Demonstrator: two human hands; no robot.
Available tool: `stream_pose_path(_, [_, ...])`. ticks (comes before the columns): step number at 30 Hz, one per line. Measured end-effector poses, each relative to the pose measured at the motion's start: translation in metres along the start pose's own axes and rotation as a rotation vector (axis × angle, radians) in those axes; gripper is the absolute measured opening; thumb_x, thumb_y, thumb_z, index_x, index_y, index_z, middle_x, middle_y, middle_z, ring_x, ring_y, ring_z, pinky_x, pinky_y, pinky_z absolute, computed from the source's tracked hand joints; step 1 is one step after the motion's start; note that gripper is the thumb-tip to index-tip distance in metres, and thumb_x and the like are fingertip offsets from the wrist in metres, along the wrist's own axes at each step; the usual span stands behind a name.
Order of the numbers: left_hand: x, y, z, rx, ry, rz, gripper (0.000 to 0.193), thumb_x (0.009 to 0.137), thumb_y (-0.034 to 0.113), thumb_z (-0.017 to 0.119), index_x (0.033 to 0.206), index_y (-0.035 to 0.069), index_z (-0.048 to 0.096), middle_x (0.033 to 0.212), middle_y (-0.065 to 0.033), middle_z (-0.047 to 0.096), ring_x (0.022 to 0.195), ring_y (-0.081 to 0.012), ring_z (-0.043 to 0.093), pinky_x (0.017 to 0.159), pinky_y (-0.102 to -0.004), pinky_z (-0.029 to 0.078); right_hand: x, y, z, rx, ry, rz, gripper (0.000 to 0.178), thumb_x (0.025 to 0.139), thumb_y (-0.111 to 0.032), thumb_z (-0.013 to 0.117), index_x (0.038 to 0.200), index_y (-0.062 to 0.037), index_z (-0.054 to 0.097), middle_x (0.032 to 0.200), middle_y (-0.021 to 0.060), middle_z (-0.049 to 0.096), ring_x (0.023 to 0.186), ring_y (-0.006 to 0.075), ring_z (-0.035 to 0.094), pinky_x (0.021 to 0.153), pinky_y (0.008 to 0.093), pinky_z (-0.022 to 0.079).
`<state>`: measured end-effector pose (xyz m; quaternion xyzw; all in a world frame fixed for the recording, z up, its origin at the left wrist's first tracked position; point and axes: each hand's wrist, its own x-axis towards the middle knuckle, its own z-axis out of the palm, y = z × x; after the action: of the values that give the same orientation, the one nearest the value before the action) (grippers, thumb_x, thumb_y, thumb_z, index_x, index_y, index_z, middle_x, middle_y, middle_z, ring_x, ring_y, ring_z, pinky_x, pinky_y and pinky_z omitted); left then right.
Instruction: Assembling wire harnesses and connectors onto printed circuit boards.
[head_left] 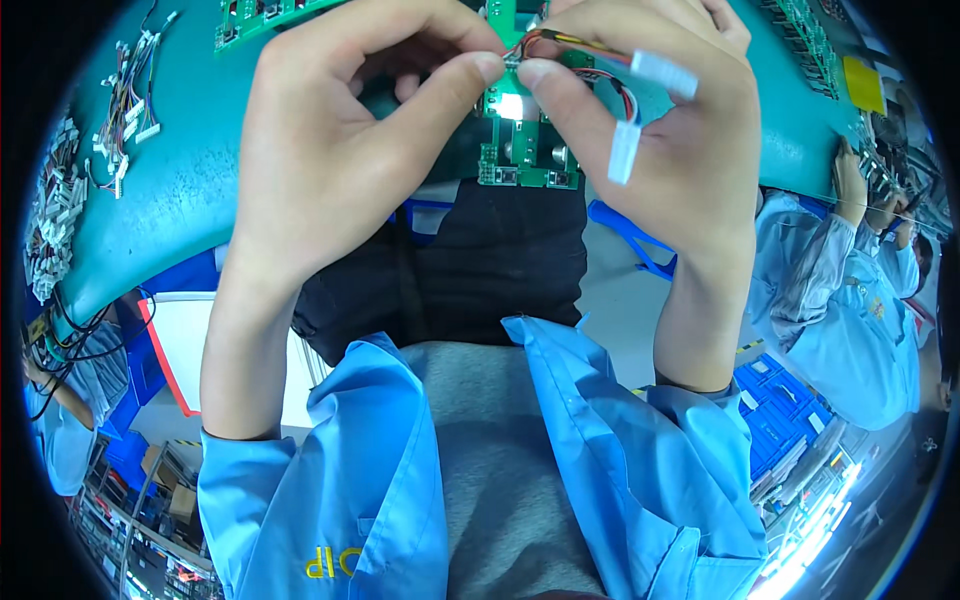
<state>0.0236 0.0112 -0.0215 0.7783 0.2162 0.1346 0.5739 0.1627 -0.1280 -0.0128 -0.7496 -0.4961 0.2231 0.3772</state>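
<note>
A green circuit board (527, 178) lies near the front edge of the mat, partly covered by my fingers. Above it, my left hand (320, 150) pinches the end of a small wire harness between thumb and forefinger. My right hand (680, 140) meets it from the other side, its thumb pressed on the same bunch of wires. The yellow, black, red and brown wires fan back over my right hand to two loose white plugs, an upper plug (664, 75) and a lower plug (624, 152). Whether the pinched end sits in the board is hidden by my fingertips.
Loose wire harnesses (128, 105) lie on the green mat (190, 190) at left, beside a heap of white connectors (58, 215). More circuit boards (270, 18) are at the top left and top right (803, 45). A co-worker in light blue (850, 310) sits at right.
</note>
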Motion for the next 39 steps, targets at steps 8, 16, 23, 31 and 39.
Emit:
stream_pose_path(8, [-0.003, -0.025, 0.013, -0.271, 0.13, 0.214, 0.01, 0.09, -0.006, 0.068, 0.099, -0.003, 0.068, 0.086, -0.0066, 0.065, 0.073, -0.0102, 0.056, 0.068, -0.0198, 0.045, 0.005, 0.007, 0.009, -0.107, 0.142, -0.243, 0.017, 0.071, -0.003, 0.07, 0.085, -0.0113, 0.067, 0.087, -0.0023, 0.06, 0.086, 0.0166, 0.05, 0.099, 0.0396, 0.027])
stream_pose_path(16, [0.0, -0.022, 0.02, -0.151, 0.18, 0.212, 0.008, 0.091, -0.008, 0.066, 0.097, -0.003, 0.066, 0.085, -0.0059, 0.063, 0.071, -0.0099, 0.053, 0.067, -0.0202, 0.044, -0.005, 0.003, 0.011, 0.029, 0.079, -0.03, 0.021, 0.073, -0.002, 0.069, 0.093, -0.0096, 0.068, 0.093, 0.0018, 0.061, 0.091, 0.0185, 0.053, 0.1, 0.0379, 0.029])
stream_pose_path(23, [-0.007, -0.019, 0.031, -0.427, 0.22, 0.129, 0.013, 0.089, -0.006, 0.068, 0.102, -0.004, 0.067, 0.09, -0.0081, 0.067, 0.072, -0.0112, 0.057, 0.068, -0.021, 0.046, -0.022, 0.017, 0.018, 0.312, 0.482, -0.08, 0.027, 0.081, -0.002, 0.067, 0.107, -0.0012, 0.064, 0.093, 0.0047, 0.061, 0.087, 0.0154, 0.054, 0.087, 0.0314, 0.041])
stream_pose_path(31, [-0.007, 0.011, 0.03, -0.176, 0.251, -0.014, 0.033, 0.094, 0.004, 0.074, 0.124, -0.004, 0.061, 0.093, -0.0082, 0.071, 0.08, -0.0103, 0.064, 0.071, -0.018, 0.05, -0.015, 0.035, 0.018, 0.418, 0.394, -0.219, 0.031, 0.089, -0.005, 0.066, 0.117, 0.0059, 0.057, 0.082, 0.0045, 0.06, 0.074, 0.0125, 0.053, 0.072, 0.0247, 0.045])
stream_pose_path(39, [0.001, -0.003, 0.023, -0.198, 0.221, 0.059, 0.022, 0.091, 0.001, 0.069, 0.112, -0.002, 0.064, 0.08, -0.004, 0.065, 0.068, -0.0074, 0.054, 0.061, -0.0186, 0.041, -0.001, 0.007, 0.014, 0.234, 0.309, 0.22, 0.027, 0.087, -0.004, 0.065, 0.112, 0.0064, 0.061, 0.07, 0.0066, 0.059, 0.068, 0.0149, 0.054, 0.068, 0.0274, 0.048])
